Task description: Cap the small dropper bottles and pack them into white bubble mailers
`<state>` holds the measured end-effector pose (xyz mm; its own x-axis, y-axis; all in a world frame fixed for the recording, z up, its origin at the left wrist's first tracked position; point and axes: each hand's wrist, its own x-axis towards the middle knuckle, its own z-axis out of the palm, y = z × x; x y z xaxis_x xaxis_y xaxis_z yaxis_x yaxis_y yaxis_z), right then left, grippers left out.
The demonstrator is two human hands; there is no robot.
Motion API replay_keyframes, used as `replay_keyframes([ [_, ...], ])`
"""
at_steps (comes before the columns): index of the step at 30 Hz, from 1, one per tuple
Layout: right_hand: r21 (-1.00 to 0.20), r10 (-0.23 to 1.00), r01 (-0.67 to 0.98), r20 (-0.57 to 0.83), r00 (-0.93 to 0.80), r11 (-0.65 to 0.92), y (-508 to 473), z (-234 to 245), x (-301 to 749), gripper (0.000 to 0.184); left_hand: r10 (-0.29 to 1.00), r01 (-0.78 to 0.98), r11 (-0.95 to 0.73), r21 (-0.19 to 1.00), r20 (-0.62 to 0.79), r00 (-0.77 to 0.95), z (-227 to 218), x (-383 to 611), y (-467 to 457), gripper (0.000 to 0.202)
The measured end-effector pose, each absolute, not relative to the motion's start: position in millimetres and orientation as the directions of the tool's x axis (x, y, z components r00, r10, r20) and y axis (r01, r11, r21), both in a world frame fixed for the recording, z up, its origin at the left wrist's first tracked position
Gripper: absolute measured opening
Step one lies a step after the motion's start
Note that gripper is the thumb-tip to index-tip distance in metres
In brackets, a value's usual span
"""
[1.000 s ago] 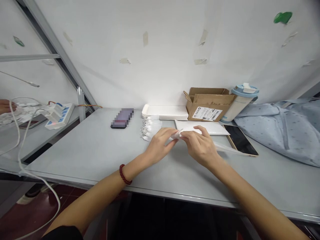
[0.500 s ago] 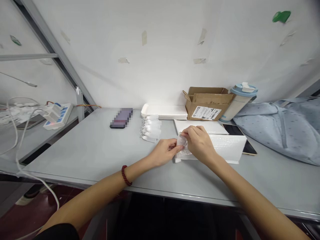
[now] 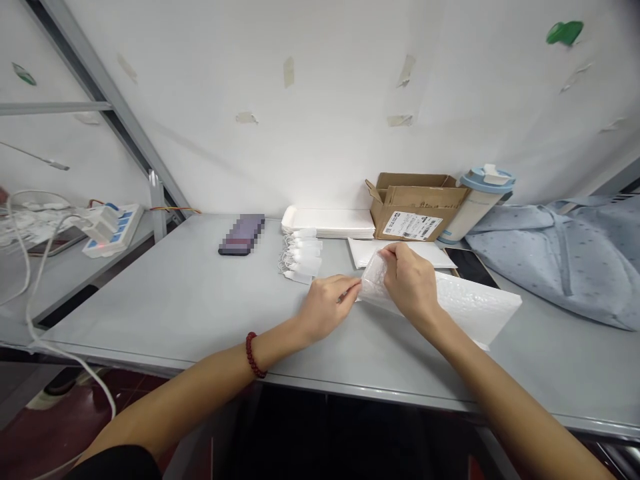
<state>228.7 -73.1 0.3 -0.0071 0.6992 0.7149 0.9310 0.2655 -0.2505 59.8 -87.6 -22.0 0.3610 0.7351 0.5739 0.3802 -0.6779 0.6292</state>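
Note:
A white bubble mailer [image 3: 475,307] lies tilted over the grey table, its mouth end toward the left. Pinching the near left corner of that end is my left hand [image 3: 325,305], closed, with a red bead bracelet on the wrist. My right hand [image 3: 411,275] grips the mailer's upper edge, fingers closed on it; the palm hides part of the mailer. Bubbled lining shows between the two hands. Behind it lies another white mailer [image 3: 405,253], flat. A row of small white tags with strings [image 3: 305,257] rests to the left of my hands.
A stack of white mailers [image 3: 330,222] lies by the wall beside an open cardboard box [image 3: 417,208] and a blue-lidded tumbler [image 3: 475,203]. Phones [image 3: 243,235] and a dark tablet-like device [image 3: 470,267] lie on the table. A light-blue cloth bag [image 3: 560,257] fills the right; a power strip [image 3: 117,230] sits left.
The mailer has swung, its right end coming nearer and further right, and its left end has lifted. My right hand has moved slightly up and right; my left hand has shifted slightly left.

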Motion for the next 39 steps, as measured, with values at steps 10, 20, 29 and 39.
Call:
replay_keyframes([
  [10,-0.344,0.719,0.890,0.694,0.027,0.299,-76,2,225,0.017,0.872,0.022,-0.015,1.000,0.003,0.489,-9,63,-90,0.018],
  [20,-0.323,0.715,0.823,0.685,-0.137,0.467,-73,-4,219,0.014,0.865,0.169,-0.118,0.979,0.018,0.502,-18,62,-85,0.030],
  [29,-0.326,0.730,0.832,0.671,-0.132,0.450,-65,5,236,0.003,0.895,0.005,0.263,0.965,-0.245,0.374,-14,67,-82,0.014],
  [39,-0.088,0.968,0.973,0.149,-0.200,0.215,-56,0,253,0.020,0.783,0.336,0.300,0.893,-0.432,0.449,-14,66,-77,0.029],
])
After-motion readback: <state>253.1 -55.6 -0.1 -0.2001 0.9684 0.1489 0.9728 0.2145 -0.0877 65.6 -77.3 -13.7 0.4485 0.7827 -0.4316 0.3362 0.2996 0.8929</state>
